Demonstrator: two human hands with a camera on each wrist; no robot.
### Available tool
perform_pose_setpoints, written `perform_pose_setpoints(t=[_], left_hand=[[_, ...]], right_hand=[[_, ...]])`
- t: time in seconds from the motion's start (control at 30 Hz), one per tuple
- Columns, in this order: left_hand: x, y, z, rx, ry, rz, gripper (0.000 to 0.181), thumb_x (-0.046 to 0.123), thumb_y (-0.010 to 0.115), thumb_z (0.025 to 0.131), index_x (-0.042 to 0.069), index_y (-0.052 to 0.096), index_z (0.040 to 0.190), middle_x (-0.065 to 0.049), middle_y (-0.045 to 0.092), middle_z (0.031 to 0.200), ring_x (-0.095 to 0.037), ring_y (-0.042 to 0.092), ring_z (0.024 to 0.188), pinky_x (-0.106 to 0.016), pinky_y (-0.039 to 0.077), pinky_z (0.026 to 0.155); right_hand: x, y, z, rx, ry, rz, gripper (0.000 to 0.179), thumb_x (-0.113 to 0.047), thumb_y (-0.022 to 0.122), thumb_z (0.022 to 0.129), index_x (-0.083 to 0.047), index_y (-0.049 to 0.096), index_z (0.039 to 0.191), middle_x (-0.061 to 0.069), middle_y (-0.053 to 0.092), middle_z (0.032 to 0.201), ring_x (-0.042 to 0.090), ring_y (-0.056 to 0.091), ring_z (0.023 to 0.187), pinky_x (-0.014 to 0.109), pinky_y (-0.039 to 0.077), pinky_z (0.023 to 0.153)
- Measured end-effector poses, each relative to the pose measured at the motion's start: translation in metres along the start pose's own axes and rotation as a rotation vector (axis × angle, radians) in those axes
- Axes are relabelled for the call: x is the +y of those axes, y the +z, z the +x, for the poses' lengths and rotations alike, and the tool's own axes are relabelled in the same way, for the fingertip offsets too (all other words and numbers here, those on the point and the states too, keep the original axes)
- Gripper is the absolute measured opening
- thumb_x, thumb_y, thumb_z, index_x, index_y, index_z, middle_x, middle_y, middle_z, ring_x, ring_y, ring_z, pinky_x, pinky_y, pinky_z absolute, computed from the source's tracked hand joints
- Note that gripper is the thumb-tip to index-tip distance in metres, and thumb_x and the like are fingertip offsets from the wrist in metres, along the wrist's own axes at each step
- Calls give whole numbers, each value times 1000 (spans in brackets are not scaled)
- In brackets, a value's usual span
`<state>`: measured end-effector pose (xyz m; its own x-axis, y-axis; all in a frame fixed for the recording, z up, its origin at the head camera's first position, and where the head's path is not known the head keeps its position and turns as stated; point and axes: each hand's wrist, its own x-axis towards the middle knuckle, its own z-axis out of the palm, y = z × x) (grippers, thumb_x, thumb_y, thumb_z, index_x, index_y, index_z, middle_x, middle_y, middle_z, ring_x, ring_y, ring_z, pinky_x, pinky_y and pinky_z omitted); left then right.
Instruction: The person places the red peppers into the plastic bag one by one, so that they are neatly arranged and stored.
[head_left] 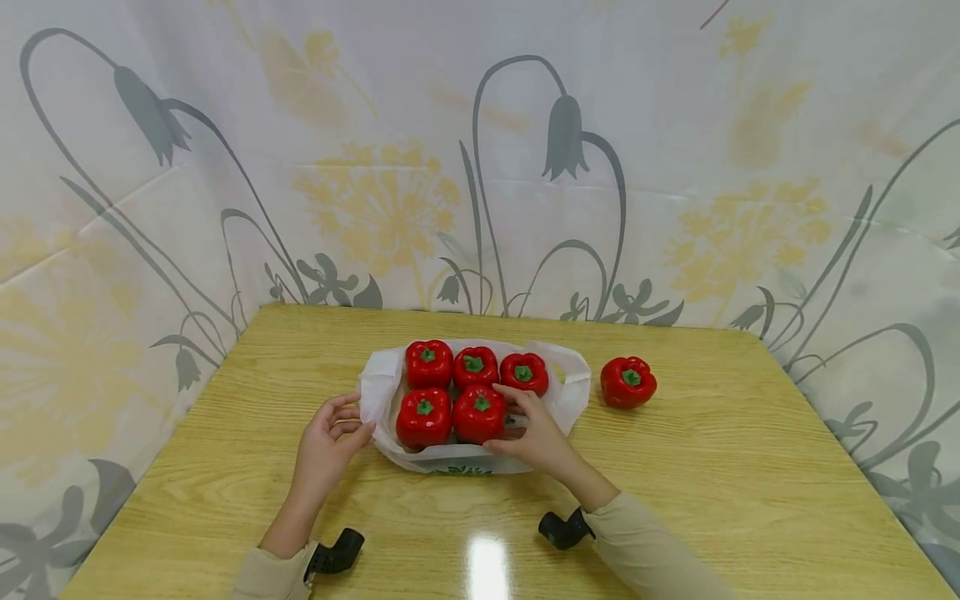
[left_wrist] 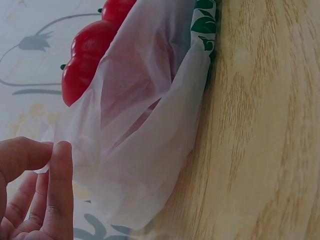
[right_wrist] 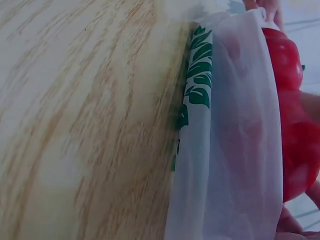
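Note:
A white plastic bag [head_left: 472, 458] with green leaf print lies open on the wooden table, several red bell peppers in it in two rows. My left hand [head_left: 330, 442] is at the bag's left end; in the left wrist view its thumb and forefinger [left_wrist: 61, 185] pinch the thin plastic rim. Inside the bag, my right hand [head_left: 536, 433] grips the front-row bell pepper [head_left: 480, 414] from its right side, thumb in front and fingers behind. Another red bell pepper [head_left: 628, 382] sits on the table to the right of the bag. In the right wrist view the bag wall [right_wrist: 245, 115] covers part of the peppers.
The light wood table [head_left: 712, 467] reaches back to a flower-patterned cloth [head_left: 390, 167] hanging behind it. A bag handle loop [head_left: 576, 379] lies out at the right end. Black wrist mounts [head_left: 337, 552] sit on both sleeves.

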<state>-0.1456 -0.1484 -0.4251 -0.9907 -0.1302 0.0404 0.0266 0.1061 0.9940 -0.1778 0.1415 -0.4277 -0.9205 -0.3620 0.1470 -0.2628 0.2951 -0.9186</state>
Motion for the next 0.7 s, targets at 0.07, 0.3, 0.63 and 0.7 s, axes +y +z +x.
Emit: perform_pose_setpoints(t=[0.07,0.3,0.63,0.7], left_hand=[[0,0,0,2,-2,4,46,-2,65,85,0,47,128,-19,51,108,-7,57,79,-23,55,69],[0,0,0,1,3,-2,46,-3,65,85,-1,47,127,-19,51,107,-7,57,79,-23,55,69],[1,-1,0,-5,-1,-2,46,-1,65,85,0,47,128,-19,51,109,-6,57,79,-22,55,69],[1,-1,0,-4,3,1,46,-2,65,85,-1,47,128,-19,51,108,-6,57,79,-22,55,69]], right_hand=[[-1,1,1,-5,14,4,70,-4,77,75,-2,42,136,19,42,127,36,48,111,46,49,88],[-21,1,-4,3,31,29,69,2,73,78,5,38,137,24,45,130,41,46,114,52,44,92],[-4,-13,-13,92,-99,66,66,2,74,76,3,41,133,24,44,130,42,46,113,51,45,91],[-4,-16,-17,110,-112,79,64,3,74,76,4,43,131,26,45,126,43,46,112,51,45,91]])
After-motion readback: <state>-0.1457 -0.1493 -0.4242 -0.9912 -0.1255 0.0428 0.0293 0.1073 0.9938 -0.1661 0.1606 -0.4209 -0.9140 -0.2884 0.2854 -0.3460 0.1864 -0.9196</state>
